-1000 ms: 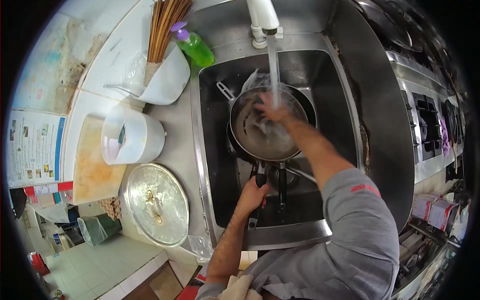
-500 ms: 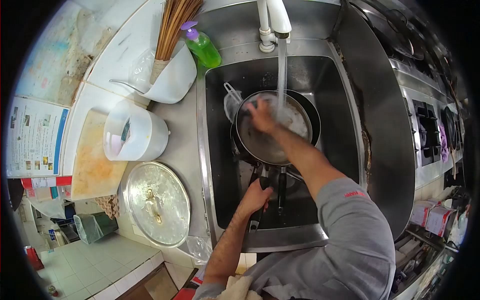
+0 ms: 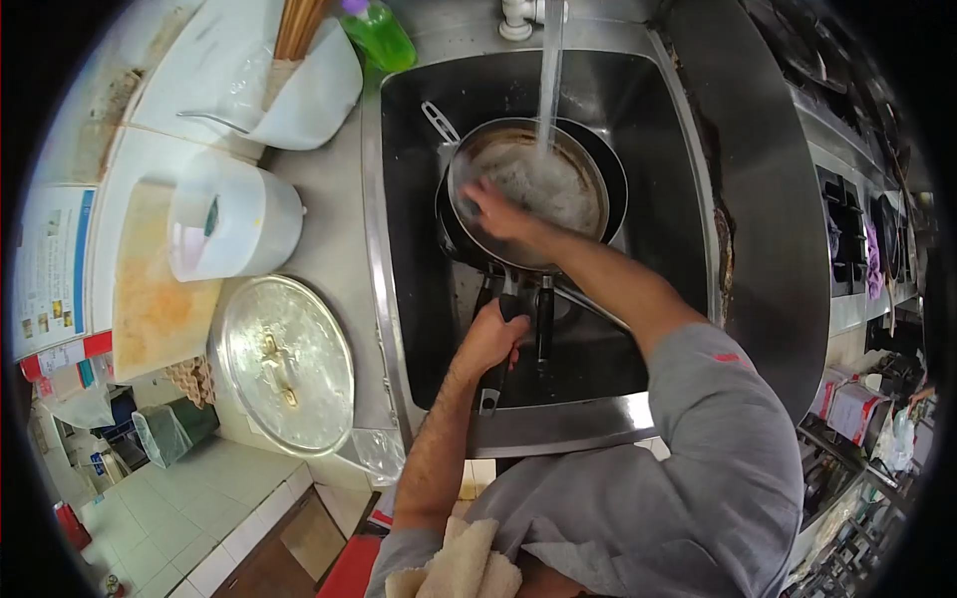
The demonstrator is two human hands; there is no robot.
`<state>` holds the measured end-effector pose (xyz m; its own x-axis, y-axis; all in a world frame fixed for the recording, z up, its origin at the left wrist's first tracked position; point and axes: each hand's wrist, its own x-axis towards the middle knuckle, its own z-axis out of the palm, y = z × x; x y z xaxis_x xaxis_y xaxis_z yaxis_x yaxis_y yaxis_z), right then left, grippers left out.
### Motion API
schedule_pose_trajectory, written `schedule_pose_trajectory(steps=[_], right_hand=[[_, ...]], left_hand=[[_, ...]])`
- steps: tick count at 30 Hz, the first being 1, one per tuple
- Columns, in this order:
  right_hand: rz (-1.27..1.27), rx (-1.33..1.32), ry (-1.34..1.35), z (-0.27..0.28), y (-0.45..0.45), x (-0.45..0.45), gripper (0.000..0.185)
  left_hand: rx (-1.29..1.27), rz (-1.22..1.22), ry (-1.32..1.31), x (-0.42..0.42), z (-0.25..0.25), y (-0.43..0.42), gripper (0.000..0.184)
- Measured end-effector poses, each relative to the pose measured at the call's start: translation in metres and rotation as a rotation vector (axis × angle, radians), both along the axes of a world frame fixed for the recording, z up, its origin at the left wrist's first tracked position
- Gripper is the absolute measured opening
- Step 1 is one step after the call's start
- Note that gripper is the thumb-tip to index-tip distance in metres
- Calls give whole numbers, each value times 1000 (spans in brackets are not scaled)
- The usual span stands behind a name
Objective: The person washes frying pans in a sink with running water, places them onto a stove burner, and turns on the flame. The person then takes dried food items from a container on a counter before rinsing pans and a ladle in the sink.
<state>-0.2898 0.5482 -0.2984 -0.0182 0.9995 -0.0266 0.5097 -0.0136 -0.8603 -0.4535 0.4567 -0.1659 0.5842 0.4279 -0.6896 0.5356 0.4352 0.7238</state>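
Observation:
A frying pan (image 3: 543, 184) with cloudy, foamy water in it rests in the sink on top of other dark pans (image 3: 619, 179). My left hand (image 3: 494, 337) is wrapped round its black handle (image 3: 491, 392). Inside the pan, near its left side, my right hand (image 3: 496, 211) is bent down against the inner surface. Motion smears its fingers, and I cannot make out whether they hold anything. Tap water (image 3: 550, 85) falls into the pan. Another black handle (image 3: 544, 329) points toward me beside my left hand. A slotted metal handle (image 3: 439, 122) sticks out at the upper left.
The steel sink rim (image 3: 374, 239) surrounds the pans. On the left counter stand a round metal lid (image 3: 304, 384), a white plastic tub (image 3: 274, 224), a cut white container (image 3: 324, 100) and a green soap bottle (image 3: 384, 40). A tall metal panel (image 3: 768, 219) rises on the right.
The view has tipped downward, so everything sits higher in the picture. My right hand has moved within the pan, lower along its left side. My left hand keeps its hold on the handle.

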Motion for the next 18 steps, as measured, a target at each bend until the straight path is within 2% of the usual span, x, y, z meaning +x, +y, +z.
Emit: schedule_pose_trajectory(steps=[2,3,5,6,8,10,11,13,15,17,18], right_hand=[[-65,148,-465,-5,39,27,41],[-212,172,-536,-39,63,55,38],[-306,11,-570,-35,46,95,37],[-250,-166,-537,10,20,108,38],[45,-325,-1117,-11,-22,117,43],[87,-599,-846,10,-55,99,46],[159,-662,-610,16,-63,90,50],[290,-524,-393,17,-69,59,53],[295,-261,-40,-17,-43,34,54],[-22,53,168,-14,-3,3,52],[-155,151,-13,-12,19,2,49]], left_hand=[[6,-10,35,0,-2,-1,14],[32,-26,55,1,-3,1,13],[25,-6,73,4,3,1,13],[28,17,74,5,4,0,14],[-2,4,38,3,0,-1,14],[-1,-2,-10,2,-5,1,15],[-21,5,-17,1,-8,0,15],[-53,-3,1,2,-4,1,16],[-34,-5,-17,1,0,2,16],[-30,-27,-25,2,-2,2,16],[-19,-30,-27,4,-3,3,16]])
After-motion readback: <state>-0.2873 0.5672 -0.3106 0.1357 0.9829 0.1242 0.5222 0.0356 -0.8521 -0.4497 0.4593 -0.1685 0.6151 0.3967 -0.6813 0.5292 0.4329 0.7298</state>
